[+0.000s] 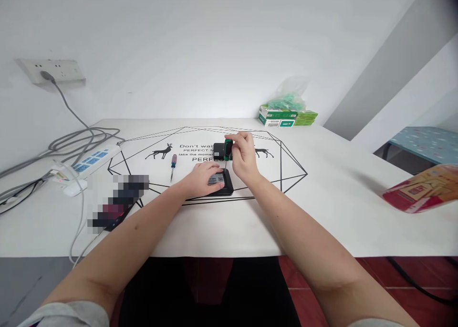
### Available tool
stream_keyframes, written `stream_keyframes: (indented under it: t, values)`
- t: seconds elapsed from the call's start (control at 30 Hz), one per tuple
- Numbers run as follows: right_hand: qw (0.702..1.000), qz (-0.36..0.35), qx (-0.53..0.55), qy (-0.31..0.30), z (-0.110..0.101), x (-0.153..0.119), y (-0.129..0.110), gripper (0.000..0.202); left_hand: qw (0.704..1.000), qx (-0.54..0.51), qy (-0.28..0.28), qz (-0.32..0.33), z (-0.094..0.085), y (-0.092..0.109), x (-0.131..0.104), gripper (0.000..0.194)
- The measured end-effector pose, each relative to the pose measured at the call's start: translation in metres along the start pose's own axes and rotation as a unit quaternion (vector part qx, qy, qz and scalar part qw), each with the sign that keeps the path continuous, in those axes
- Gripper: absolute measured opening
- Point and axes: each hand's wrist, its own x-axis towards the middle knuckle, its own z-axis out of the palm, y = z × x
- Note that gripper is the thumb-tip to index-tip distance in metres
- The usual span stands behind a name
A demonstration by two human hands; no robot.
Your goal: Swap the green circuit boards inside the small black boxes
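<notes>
A flat black rectangular device [225, 188] with a pale label lies on the printed table mat. My left hand [204, 178] grips its left side, the fingers across the far edge and the thumb on the label. My right hand [244, 156] holds a green-and-black screwdriver [228, 149] nearly upright, its shaft pointing down at the far right part of the device. Whether the tip touches a screw is too small to tell. Just behind, partly hidden by the screwdriver and my hand, sits another black piece [218, 150]. A second screwdriver [173, 162] with a red-and-blue handle lies to the left.
On the left are a power strip [93, 161], coiled grey cables [77, 138] and a pixelated dark object [123, 200]. Green-and-white boxes [278, 115] carry a plastic bag [289, 96] by the wall. A red-and-yellow package [420, 189] stands at the right edge.
</notes>
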Motion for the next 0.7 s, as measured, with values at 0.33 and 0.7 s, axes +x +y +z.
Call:
stream_keyframes:
  t: [0.33, 0.7]
  values:
    - [0.991, 0.119, 0.036, -0.039, 0.002, 0.001, -0.008, 0.039, 0.993, 0.01, -0.098, -0.066, -0.008, 0.012, -0.004, 0.079]
    - [0.988, 0.128, 0.044, -0.075, 0.0, -0.001, -0.007, 0.031, 0.978, 0.0, -0.169, -0.119, -0.014, 0.019, -0.005, 0.11]
